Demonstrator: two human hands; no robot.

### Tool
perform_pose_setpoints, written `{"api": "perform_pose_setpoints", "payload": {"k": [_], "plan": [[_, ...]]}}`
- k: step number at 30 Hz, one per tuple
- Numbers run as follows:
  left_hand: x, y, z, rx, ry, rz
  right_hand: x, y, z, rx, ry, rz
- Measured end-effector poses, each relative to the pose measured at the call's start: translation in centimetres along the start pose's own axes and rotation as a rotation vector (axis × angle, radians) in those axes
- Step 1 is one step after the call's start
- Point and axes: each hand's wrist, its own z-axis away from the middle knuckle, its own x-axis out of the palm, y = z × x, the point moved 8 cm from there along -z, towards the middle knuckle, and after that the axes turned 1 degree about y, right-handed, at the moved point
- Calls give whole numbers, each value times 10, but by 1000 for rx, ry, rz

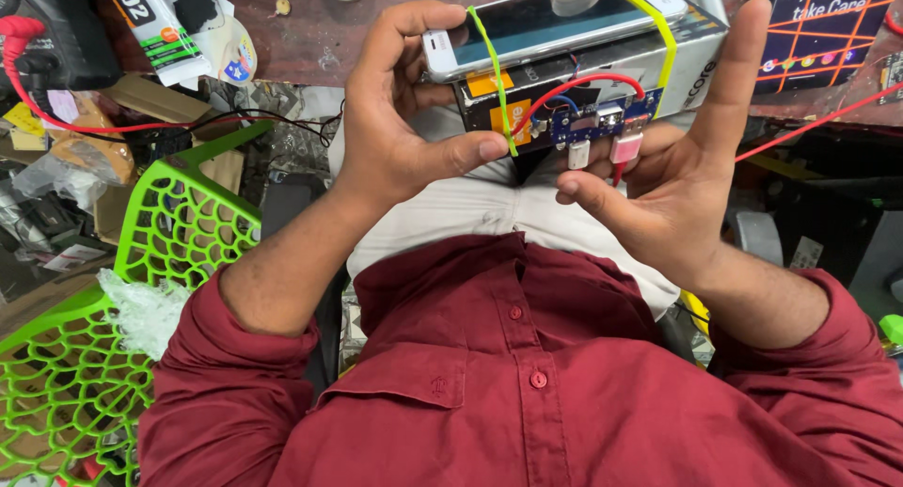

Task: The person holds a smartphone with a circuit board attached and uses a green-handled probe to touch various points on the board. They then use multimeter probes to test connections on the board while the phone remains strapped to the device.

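Note:
My left hand (400,120) grips the left end of a dark box (658,68) with a white smartphone (541,21) strapped on top by yellow-green rubber bands (496,73). The thumb presses on one band at the box's front face. My right hand (673,172) supports the box's right side from below, its fingers spread upward. A small blue circuit board (602,122) with red wires (578,84) sits on the box's front, with a white plug (578,154) and a pink plug (625,148) hanging from it by my right thumb.
A green lattice plastic chair (141,261) stands at the left, with clutter of packages and a red cable (56,101) behind it. A brown table edge (301,45) runs along the top. A red wire (809,122) trails off to the right. My maroon shirt (527,374) fills the foreground.

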Motion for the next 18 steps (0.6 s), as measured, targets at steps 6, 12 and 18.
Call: {"api": "perform_pose_setpoints", "payload": {"k": [6, 12, 18], "plan": [[-2, -1, 2, 5, 12, -57, 1, -8, -8, -38, -29, 47], [-1, 3, -1, 27, 9, -68, -3, -7, -11, -61, -4, 48], [1, 12, -6, -73, 55, -67, -11, -8, -6, -94, -16, 73]]}}
